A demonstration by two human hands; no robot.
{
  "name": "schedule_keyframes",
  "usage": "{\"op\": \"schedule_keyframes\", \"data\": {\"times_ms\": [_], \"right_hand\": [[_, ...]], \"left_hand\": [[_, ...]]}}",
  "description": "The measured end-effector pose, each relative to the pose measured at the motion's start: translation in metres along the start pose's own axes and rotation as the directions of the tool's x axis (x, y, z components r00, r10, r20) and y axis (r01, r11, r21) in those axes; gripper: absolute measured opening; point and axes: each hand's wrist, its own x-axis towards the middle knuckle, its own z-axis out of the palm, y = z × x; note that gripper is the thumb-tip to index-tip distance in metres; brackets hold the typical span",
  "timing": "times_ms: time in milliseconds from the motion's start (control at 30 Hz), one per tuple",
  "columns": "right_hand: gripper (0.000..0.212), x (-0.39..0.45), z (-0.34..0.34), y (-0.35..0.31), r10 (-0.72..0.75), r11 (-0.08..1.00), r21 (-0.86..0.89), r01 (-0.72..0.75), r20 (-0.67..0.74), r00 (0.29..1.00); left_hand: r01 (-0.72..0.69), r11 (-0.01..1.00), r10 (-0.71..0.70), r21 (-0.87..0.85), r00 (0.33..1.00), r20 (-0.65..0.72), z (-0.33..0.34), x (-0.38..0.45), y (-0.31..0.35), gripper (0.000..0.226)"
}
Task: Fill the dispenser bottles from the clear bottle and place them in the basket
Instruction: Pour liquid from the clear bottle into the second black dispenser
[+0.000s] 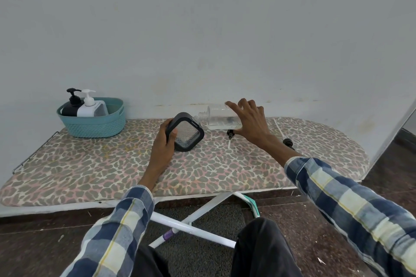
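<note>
My left hand point(163, 141) grips a square dispenser bottle point(188, 134) with a black frame and clear textured face, tilted on the ironing board with its mouth toward the right. My right hand point(249, 120) holds the clear bottle point(219, 117) lying almost level in the air, its open neck touching the dispenser's mouth; a little clear liquid sits along its lower side. A teal basket point(94, 122) at the back left holds a black dispenser bottle point(71, 105) and a white one point(90, 107), both with pumps on.
The leopard-print ironing board point(112, 164) stands against a pale wall. A black pump head with its white tube point(230, 138) lies under the clear bottle, and a black cap point(288, 143) lies further right. The board's white legs point(193, 222) cross over a dark floor below.
</note>
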Motion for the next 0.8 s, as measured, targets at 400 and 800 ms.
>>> {"op": "schedule_keyframes", "data": {"times_ms": [400,800], "right_hand": [[0.102,0.007,-0.014,-0.003,-0.034,0.999,-0.015,0.035,0.027,0.999],[0.101,0.011,-0.021,-0.003,-0.059,0.997,-0.042,0.06,0.027,0.998]], "left_hand": [[0.011,0.999,-0.011,-0.033,1.0,-0.009,0.0,-0.002,0.003,0.044],[-0.006,0.999,0.006,-0.037,1.0,-0.015,0.002,0.002,-0.001,0.033]]}}
